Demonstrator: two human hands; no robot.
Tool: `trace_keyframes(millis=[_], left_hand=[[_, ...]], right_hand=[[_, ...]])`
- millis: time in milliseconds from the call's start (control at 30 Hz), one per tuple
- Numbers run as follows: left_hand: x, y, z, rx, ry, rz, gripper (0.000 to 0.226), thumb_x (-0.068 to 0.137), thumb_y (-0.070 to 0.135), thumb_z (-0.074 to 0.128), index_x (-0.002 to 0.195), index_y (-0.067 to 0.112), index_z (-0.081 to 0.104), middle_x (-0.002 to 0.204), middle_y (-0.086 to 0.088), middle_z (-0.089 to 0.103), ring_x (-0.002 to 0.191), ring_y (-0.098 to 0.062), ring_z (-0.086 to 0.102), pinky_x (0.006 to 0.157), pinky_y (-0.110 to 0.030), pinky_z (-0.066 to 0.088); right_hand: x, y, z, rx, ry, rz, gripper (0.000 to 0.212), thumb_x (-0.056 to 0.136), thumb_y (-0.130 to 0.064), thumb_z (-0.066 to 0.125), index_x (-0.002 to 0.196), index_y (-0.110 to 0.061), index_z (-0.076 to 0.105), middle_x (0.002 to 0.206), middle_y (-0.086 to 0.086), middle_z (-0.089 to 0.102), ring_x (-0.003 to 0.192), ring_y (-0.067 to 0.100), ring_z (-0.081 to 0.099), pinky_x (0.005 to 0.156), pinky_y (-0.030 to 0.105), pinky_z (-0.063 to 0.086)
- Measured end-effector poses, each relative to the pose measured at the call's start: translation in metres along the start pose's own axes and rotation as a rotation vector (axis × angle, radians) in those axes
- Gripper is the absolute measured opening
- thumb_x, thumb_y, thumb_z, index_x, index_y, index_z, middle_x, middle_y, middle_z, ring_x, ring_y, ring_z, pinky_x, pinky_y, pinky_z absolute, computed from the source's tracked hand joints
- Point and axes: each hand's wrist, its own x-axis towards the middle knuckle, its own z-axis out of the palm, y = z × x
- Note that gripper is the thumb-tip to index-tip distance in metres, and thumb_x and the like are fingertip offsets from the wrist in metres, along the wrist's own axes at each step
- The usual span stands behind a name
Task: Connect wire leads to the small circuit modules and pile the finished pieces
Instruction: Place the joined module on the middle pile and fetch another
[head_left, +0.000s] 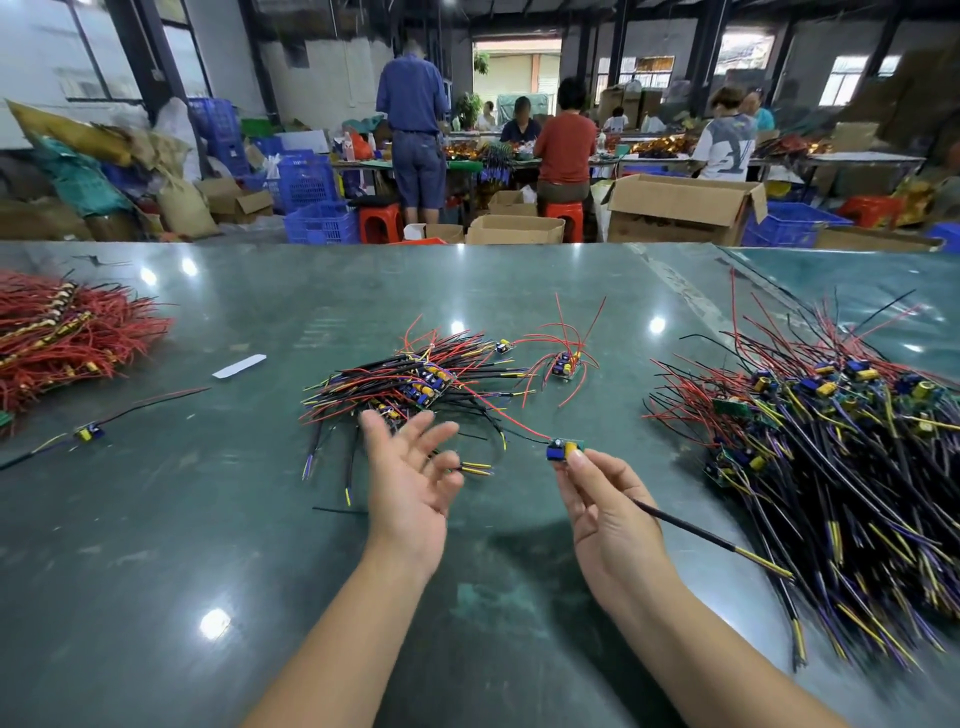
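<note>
The right hand is pinching a small circuit module just right of the middle pile, its black lead trailing rightward. The left hand is hovering with fingers spread, gripping nothing, at that pile's near edge.

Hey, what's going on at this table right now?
A person is wiring small circuit modules at a green table. The right hand pinches one module with red and black leads attached, held above the table. The left hand is open, palm up, near the middle pile of wired pieces. A bigger pile lies to the right, red wire bundles to the left.
</note>
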Motion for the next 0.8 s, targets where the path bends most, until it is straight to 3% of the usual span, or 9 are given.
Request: trace_keyframes(millis=[67, 167, 233, 333, 400, 500, 667, 800], left_hand=[[-0.008, -0.013, 0.009, 0.216, -0.155, -0.033, 0.062, 0.066, 0.063, 0.055, 0.105, 0.015, 0.063, 0.089, 0.000, 0.070, 0.059, -0.006, 0.058, 0.050, -0.017, 0.047], [-0.018, -0.030, 0.014, 0.431, -0.308, -0.029, 0.024, 0.086, 0.033, 0.058, 0.099, 0.017, 0.070, 0.093, 0.001, 0.073, 0.074, -0.006, 0.064, 0.063, -0.017, 0.050], [-0.017, -0.031, 0.012, 0.452, -0.287, 0.028, 0.026, 0.094, 0.018, 0.052, 0.083, 0.017, 0.076, 0.088, 0.000, 0.075, 0.079, -0.006, 0.066, 0.068, -0.017, 0.051], [-0.013, -0.025, 0.009, 0.367, -0.189, 0.094, 0.031, 0.095, 0.011, 0.052, 0.074, 0.013, 0.075, 0.082, -0.004, 0.074, 0.074, -0.010, 0.068, 0.065, -0.017, 0.052], [-0.012, -0.025, 0.009, 0.348, -0.153, 0.129, 0.028, 0.094, 0.010, 0.053, 0.077, 0.011, 0.074, 0.080, -0.005, 0.074, 0.071, -0.011, 0.068, 0.063, -0.018, 0.053], [-0.011, -0.027, 0.010, 0.364, -0.138, 0.153, 0.025, 0.095, 0.010, 0.052, 0.082, 0.010, 0.074, 0.078, -0.002, 0.074, 0.069, -0.010, 0.067, 0.063, -0.017, 0.052], [-0.011, -0.028, 0.009, 0.412, -0.132, 0.175, 0.023, 0.096, 0.010, 0.051, 0.089, 0.015, 0.072, 0.076, 0.004, 0.073, 0.066, -0.004, 0.064, 0.064, -0.015, 0.051], [-0.012, -0.028, 0.008, 0.497, -0.136, 0.176, 0.024, 0.098, 0.012, 0.048, 0.092, 0.018, 0.070, 0.077, 0.005, 0.072, 0.070, -0.003, 0.063, 0.066, -0.017, 0.050]], right_hand=[[-0.002, 0.003, -0.001, -0.070, -0.077, -0.014, 0.009, 0.074, 0.001, 0.065, 0.071, -0.007, 0.064, 0.076, 0.010, 0.071, 0.075, 0.015, 0.070, 0.074, 0.020, 0.056], [-0.005, 0.005, -0.005, -0.230, -0.204, -0.030, 0.008, 0.069, -0.010, 0.071, 0.075, -0.011, 0.066, 0.081, 0.011, 0.069, 0.078, 0.017, 0.065, 0.075, 0.024, 0.055], [-0.005, 0.005, -0.007, -0.405, -0.208, -0.047, 0.015, 0.075, -0.011, 0.072, 0.088, -0.013, 0.065, 0.088, 0.008, 0.071, 0.082, 0.020, 0.066, 0.070, 0.023, 0.054], [-0.004, 0.005, -0.009, -0.781, -0.141, -0.107, 0.024, 0.083, -0.024, 0.071, 0.102, -0.031, 0.059, 0.085, -0.009, 0.072, 0.080, 0.016, 0.070, 0.061, 0.017, 0.049], [-0.004, 0.006, -0.010, -0.896, -0.104, -0.143, 0.021, 0.083, -0.031, 0.071, 0.099, -0.035, 0.058, 0.091, -0.010, 0.067, 0.083, 0.020, 0.068, 0.069, 0.026, 0.051], [-0.003, 0.005, -0.009, -0.860, -0.098, -0.161, 0.011, 0.081, -0.026, 0.073, 0.087, -0.023, 0.064, 0.087, 0.004, 0.067, 0.083, 0.026, 0.065, 0.079, 0.039, 0.052], [-0.004, 0.000, -0.007, -0.618, -0.147, -0.066, 0.004, 0.082, -0.008, 0.071, 0.078, -0.008, 0.069, 0.077, 0.010, 0.072, 0.081, 0.024, 0.071, 0.074, 0.025, 0.054], [-0.008, -0.003, -0.003, -0.369, -0.184, 0.095, 0.018, 0.085, 0.005, 0.062, 0.071, -0.006, 0.068, 0.076, 0.015, 0.069, 0.078, 0.030, 0.072, 0.065, 0.020, 0.055]])
